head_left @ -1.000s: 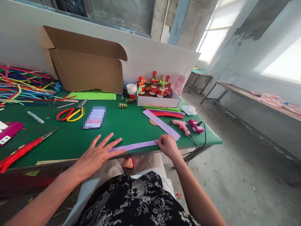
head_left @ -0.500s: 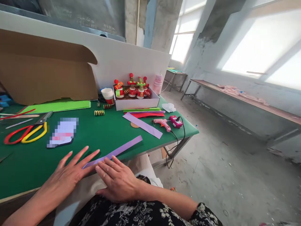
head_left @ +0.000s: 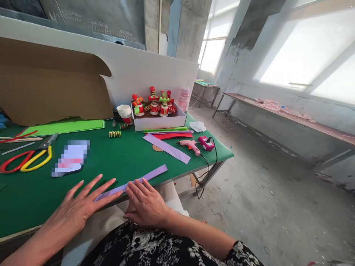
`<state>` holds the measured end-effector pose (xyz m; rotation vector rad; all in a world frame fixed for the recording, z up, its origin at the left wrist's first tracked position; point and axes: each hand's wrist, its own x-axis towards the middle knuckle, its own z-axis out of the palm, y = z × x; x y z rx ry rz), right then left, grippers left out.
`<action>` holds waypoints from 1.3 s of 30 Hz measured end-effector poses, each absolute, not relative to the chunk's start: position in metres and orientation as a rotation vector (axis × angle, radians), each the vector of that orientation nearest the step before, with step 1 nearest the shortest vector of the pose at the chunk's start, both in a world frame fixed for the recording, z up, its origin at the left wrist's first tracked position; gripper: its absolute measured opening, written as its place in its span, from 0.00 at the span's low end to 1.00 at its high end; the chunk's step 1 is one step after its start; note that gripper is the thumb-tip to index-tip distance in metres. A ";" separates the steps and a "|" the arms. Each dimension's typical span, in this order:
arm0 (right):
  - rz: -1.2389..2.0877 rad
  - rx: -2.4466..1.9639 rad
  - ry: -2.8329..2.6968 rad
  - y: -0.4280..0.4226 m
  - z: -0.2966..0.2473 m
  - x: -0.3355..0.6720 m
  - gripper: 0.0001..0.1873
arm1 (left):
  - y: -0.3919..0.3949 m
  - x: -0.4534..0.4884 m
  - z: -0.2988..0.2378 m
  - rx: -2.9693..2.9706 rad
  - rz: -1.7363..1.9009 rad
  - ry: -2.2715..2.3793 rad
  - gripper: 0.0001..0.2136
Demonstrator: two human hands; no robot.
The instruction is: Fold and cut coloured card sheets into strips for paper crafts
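A narrow purple paper strip [head_left: 154,173] lies along the front edge of the green table, partly hidden under my fingers. My left hand [head_left: 79,205] is spread flat, with its fingers over the strip's left end. Farther along, my right hand [head_left: 146,203] rests its outstretched fingertips on the strip's middle. A wider purple paper strip [head_left: 168,148] lies beyond it, partly over a round brown disc [head_left: 157,147]. To the left of that, a folded yellow paper piece [head_left: 115,134] sits on the table.
Scissors [head_left: 36,155] and a blurred-out phone [head_left: 71,159] lie left. A pink glue gun [head_left: 190,146], its cord hanging off the edge, is at right. Behind stand stacked paper cups [head_left: 124,112] and a white box [head_left: 161,122] of paper-cup figures. Green sheets [head_left: 66,126] lie back left.
My right hand has slid to the right along the narrow strip, away from the left hand. My left hand stays spread on the strip's left end. The view has shifted slightly.
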<state>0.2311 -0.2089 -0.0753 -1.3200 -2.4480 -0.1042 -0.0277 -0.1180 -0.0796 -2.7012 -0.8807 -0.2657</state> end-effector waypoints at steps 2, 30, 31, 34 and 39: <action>-0.069 -1.332 -2.433 -0.207 -0.077 0.239 0.39 | -0.118 -0.028 -0.080 -2.723 -0.209 -0.915 0.51; -0.010 -1.249 -2.508 -0.207 -0.058 0.249 0.47 | -0.135 -0.011 -0.059 -2.747 -0.295 -1.047 0.40; 0.013 -1.260 -2.499 -0.206 -0.062 0.244 0.46 | -0.140 -0.005 -0.057 -2.732 -0.312 -1.087 0.38; 0.044 -1.302 -2.443 -0.205 -0.071 0.239 0.45 | -0.160 0.021 -0.055 -2.675 -0.377 -1.160 0.28; -0.034 -1.390 -2.331 -0.205 -0.081 0.234 0.38 | -0.189 0.070 -0.064 -2.535 -0.466 -1.286 0.24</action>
